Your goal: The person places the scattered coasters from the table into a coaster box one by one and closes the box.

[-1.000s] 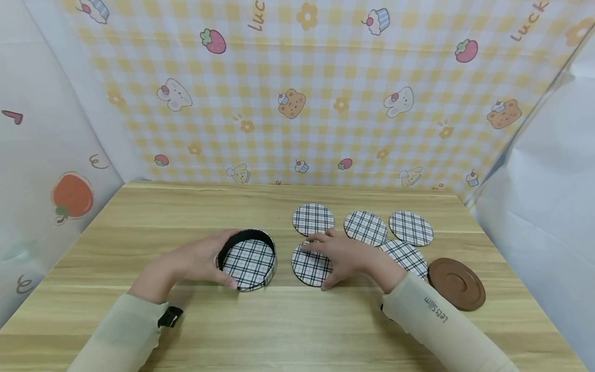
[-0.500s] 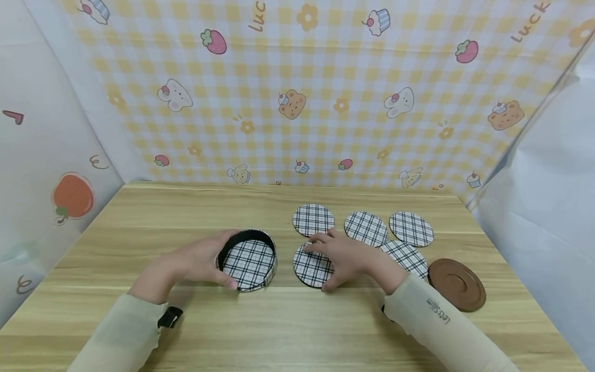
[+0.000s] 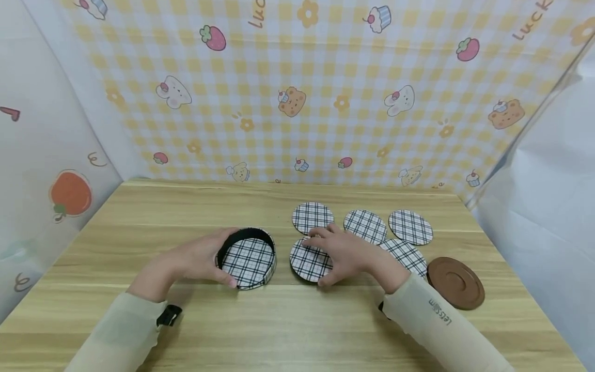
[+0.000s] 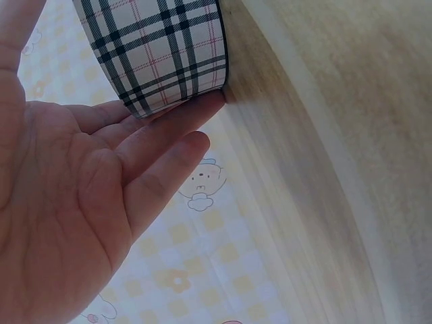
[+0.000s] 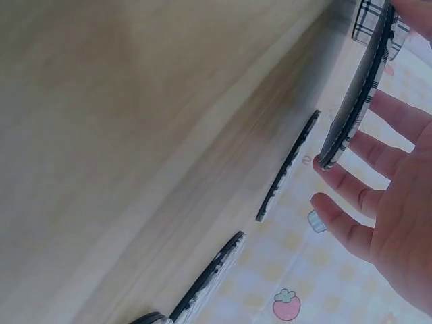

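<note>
My left hand [image 3: 197, 261] cups the round plaid holder [image 3: 248, 258] at centre-left of the head view, palm against its left wall, thumb curled round the near rim and fingers behind it. In the left wrist view my fingers [image 4: 172, 135] lie straight along the holder's plaid wall [image 4: 158, 47], fingertips down by the table [image 4: 337, 135]. A plaid disc lies flat inside the holder.

My right hand [image 3: 346, 253] is just right of the holder, over one coaster [image 3: 308, 262]. Thumb is at its near edge, fingers spread over its far edge, so I am pinching it by the rim. The right wrist view shows this coaster [image 5: 358, 94] tipped up off the wood, its edge resting against my fingers [image 5: 351, 182].

Between holder and coaster there is a narrow strip of bare wood; they do not touch. Behind my right hand lies a second coaster [image 3: 313, 217], close to my fingertips. Further right are a third [image 3: 365, 226] and a fourth [image 3: 410, 227], side by side, with a fifth [image 3: 406, 257] nearer, partly under my wrist. A brown lid [image 3: 455, 283] lies at lower right, just beside the fifth coaster.

Open table runs wide along the bottom of the frame and across the left half. Both forearms enter from the bottom corners, sleeves [image 3: 437, 325] down to the wrists.
</note>
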`<state>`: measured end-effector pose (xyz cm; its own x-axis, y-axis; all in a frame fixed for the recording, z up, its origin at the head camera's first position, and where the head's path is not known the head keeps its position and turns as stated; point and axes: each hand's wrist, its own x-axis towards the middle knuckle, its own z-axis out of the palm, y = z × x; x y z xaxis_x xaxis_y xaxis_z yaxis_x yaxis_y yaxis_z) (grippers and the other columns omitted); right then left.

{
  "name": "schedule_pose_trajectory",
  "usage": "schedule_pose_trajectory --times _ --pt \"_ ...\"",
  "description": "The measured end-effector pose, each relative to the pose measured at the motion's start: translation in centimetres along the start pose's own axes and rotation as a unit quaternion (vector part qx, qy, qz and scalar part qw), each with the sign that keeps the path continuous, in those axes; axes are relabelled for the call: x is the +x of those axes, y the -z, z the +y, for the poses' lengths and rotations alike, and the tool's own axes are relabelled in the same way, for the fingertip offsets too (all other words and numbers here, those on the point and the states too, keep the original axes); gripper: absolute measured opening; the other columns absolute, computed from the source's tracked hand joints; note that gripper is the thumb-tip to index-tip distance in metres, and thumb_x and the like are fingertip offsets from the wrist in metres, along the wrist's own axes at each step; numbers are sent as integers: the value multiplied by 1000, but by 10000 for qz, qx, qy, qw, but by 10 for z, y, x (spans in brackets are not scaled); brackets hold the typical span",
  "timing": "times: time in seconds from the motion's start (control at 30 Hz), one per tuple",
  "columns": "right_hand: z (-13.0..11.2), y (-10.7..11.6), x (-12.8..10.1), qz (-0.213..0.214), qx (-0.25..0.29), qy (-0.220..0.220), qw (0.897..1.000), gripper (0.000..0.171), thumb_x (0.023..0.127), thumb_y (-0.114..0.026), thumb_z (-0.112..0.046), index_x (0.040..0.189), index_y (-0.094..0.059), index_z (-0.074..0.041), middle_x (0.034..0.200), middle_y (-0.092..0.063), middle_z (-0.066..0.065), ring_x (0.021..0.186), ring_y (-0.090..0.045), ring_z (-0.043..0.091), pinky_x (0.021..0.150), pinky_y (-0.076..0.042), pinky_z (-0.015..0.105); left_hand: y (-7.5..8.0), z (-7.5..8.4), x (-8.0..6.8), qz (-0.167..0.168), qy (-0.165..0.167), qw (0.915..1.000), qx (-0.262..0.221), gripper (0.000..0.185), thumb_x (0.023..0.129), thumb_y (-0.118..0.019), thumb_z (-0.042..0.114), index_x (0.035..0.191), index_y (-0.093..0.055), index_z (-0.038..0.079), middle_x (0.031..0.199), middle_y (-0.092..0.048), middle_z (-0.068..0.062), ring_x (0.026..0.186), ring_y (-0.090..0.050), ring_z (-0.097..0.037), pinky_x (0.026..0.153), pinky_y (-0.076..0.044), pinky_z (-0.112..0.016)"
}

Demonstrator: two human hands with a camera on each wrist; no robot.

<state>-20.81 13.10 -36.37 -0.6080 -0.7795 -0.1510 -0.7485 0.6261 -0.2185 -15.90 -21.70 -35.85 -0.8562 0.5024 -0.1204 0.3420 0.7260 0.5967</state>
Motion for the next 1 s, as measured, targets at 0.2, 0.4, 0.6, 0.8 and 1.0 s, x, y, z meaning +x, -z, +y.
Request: schedule_pose_trajectory --times 0.2,0.4,0.6,0.8,1.0 --pt "-4 2 1 72 86 -58 9999 88 73 -79 -52 149 -45 -25 156 -39 8 135 -40 37 101 -46 60 0 1 0 -25 47 10000 -15 118 65 -90 47 150 -27 -6 148 -43 -27 133 -46 -44 109 -39 -62" --pt "-11 8 4 188 68 -83 9998 86 74 -76 -54 149 -44 -27 156 -38 5 135 -39 34 102 -43 61 1 2 0 -29 11 10000 -8 119 65 -90 46 149 -27 -8 148 -42 -29 133 -46 -45 109 -39 -63" --pt "-18 14 8 338 -7 38 9994 87 73 -75 -54 149 -44 -25 155 -39 7 130 -40 31 97 -46 59 1 1 1 -26 3 10000 -3 118 65 -90 46 150 -27 -7 149 -42 -28 134 -45 -45 109 -39 -62" --pt "-25 17 14 294 -11 70 9995 87 74 -74 -55 150 -43 -27 156 -37 4 131 -39 29 94 -48 57 0 0 1 -13 76 9999 70 120 65 -90 46 150 -26 -8 150 -40 -30 135 -43 -47 110 -37 -63" --pt "-32 21 22 282 -38 139 9995 87 75 -74 -56 150 -42 -29 158 -35 3 135 -37 30 100 -45 60 -1 0 1 -32 159 9998 78 120 65 -90 47 151 -25 -7 152 -38 -29 137 -41 -47 113 -35 -62"
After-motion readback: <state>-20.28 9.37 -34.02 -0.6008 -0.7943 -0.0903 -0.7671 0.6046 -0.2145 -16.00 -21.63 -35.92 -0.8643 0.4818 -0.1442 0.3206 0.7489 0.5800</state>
